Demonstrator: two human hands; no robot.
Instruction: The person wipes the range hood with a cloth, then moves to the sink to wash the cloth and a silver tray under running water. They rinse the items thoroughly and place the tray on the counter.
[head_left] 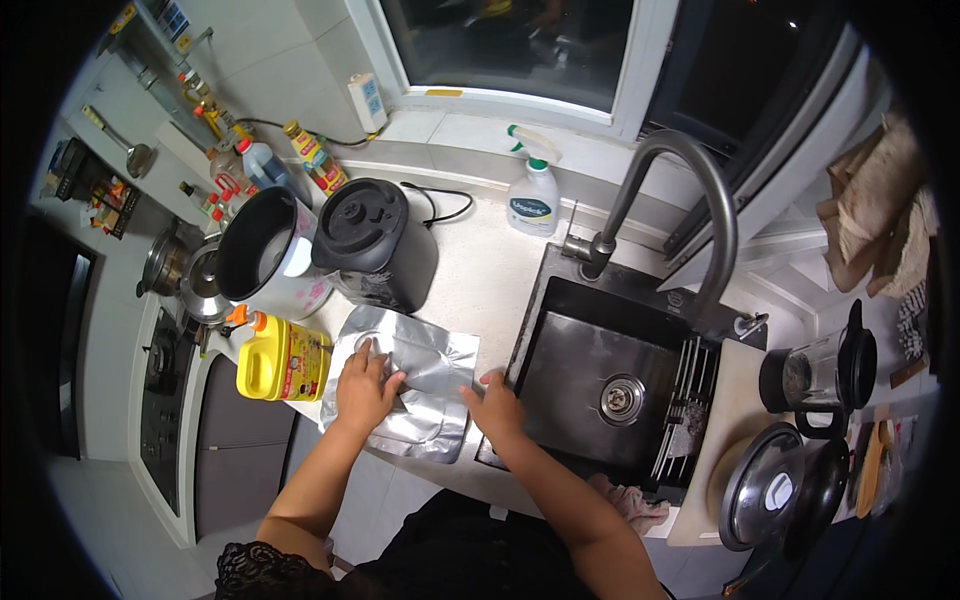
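Observation:
A crinkled silver foil sheet or flat foil pouch (437,352) lies on the white counter in front of me; which of the two I cannot tell. Resting on its left-middle part is my left hand (366,388), open, with fingers spread over the foil. My right hand (495,405) hovers at or beside the foil's right edge, close to the sink. Its thumb and forefinger are apart with nothing visible between them, while the other fingers are partly hidden. To the left of the foil stands a yellow jug (262,362) with an orange cap.
A dark lidded canister (385,240) and a deep pot (270,250) stand behind the foil. On the right are a black sink (570,380), a curved faucet (722,200), a blender jug (815,375) and a lidded pan (760,490). A spray bottle (534,200) stands near the window.

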